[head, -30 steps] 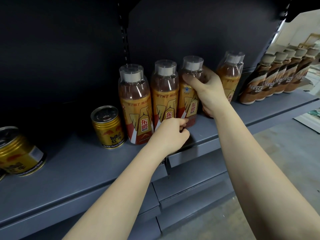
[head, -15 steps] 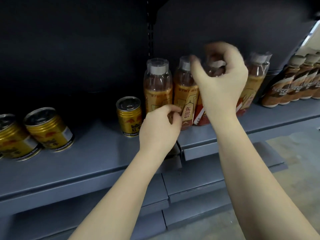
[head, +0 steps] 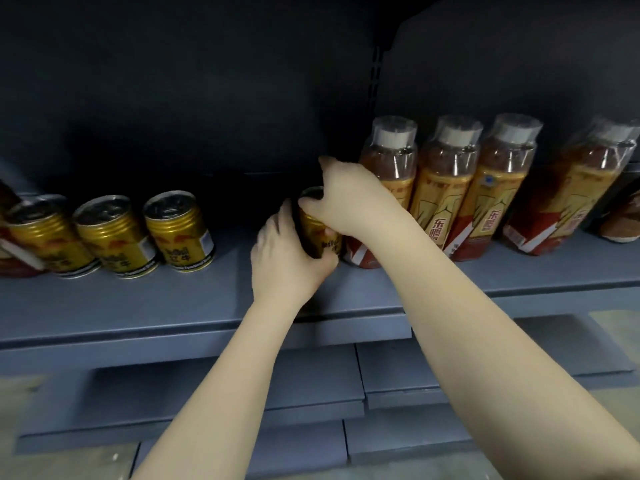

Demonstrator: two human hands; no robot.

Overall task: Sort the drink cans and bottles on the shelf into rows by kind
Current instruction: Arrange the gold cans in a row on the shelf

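Note:
A gold can [head: 320, 237] stands on the grey shelf [head: 207, 299], just left of a row of orange-labelled bottles [head: 446, 188]. My left hand [head: 287, 254] wraps its left side and bottom. My right hand [head: 349, 202] grips it from above and the right, so most of the can is hidden. Three more gold cans [head: 180, 230] stand in a row at the left of the shelf. A further orange-labelled bottle [head: 585, 192] stands a little apart at the right.
The shelf's dark back wall rises right behind the drinks. A brown bottle [head: 623, 220] is cut off at the right edge and a red-and-gold item [head: 10, 237] at the left edge. Lower grey shelves jut out below.
My right hand left the bottle caps and came down onto the lone gold can; my left hand moved from the bottles' bases to that can. The view swung left, showing more cans.

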